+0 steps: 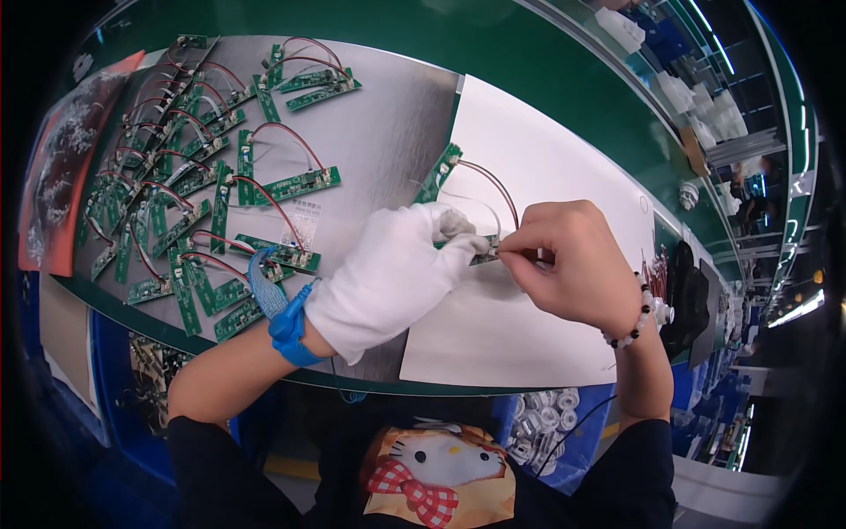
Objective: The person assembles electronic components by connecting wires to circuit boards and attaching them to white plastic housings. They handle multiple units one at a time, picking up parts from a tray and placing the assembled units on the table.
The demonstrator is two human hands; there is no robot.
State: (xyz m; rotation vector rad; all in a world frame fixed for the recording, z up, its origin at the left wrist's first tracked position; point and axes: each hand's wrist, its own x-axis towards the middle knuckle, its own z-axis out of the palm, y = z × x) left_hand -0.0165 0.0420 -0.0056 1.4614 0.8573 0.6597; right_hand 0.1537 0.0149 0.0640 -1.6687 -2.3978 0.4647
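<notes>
In its white glove, my left hand (388,273) pinches a small green circuit board (481,259) above a white sheet (520,331). My bare right hand (577,264) has thumb and forefinger closed at the edge of that board, on the end of a thin wire; the exact grip is partly hidden by the fingers. Red, black and white wires (504,189) arch from there to a second green circuit board (438,175), which lies beyond my left hand where the white sheet meets the metal plate. A blue wrist strap (291,326) circles my left wrist.
Many wired circuit boards (300,183) lie across the metal plate (388,106) on the left. At the far left sits a red-edged tray (66,167) with a clear bag. A black object (686,300) and loose wires are at right. Below the table edge is a blue bin (573,458) of white parts.
</notes>
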